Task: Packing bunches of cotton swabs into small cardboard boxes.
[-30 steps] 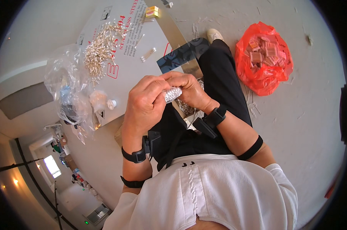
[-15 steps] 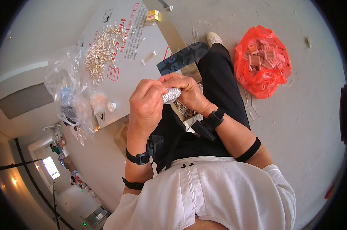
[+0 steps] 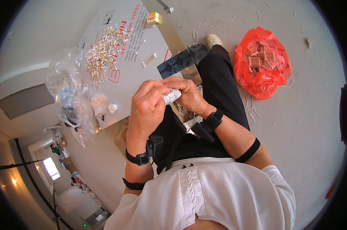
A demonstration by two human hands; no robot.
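Between my two hands is a small clear bag of cotton swabs (image 3: 172,96), its white swab tips bunched toward me. My left hand (image 3: 147,105) is closed on the bag's left side. From the right, my right hand (image 3: 189,94) pinches its upper edge, with the fingertips of both hands close together. The fingers hide most of the bag. Beyond my hands, a loose heap of cotton swabs (image 3: 101,57) lies on the printed steel-topped table (image 3: 133,82). A few swabs (image 3: 149,60) lie together nearer to my hands.
A red plastic bag (image 3: 240,73) with several packs of swabs (image 3: 270,56) rests on the floor at right. An open box of swabs (image 3: 185,112) sits below my hands. Clear plastic bags (image 3: 68,92) lie at the table's left; a yellow box (image 3: 153,17) is at its far end.
Both hands stay on the bag of swabs, with only a very slight shift of the fingers. The view has moved a little; nothing has been let go.
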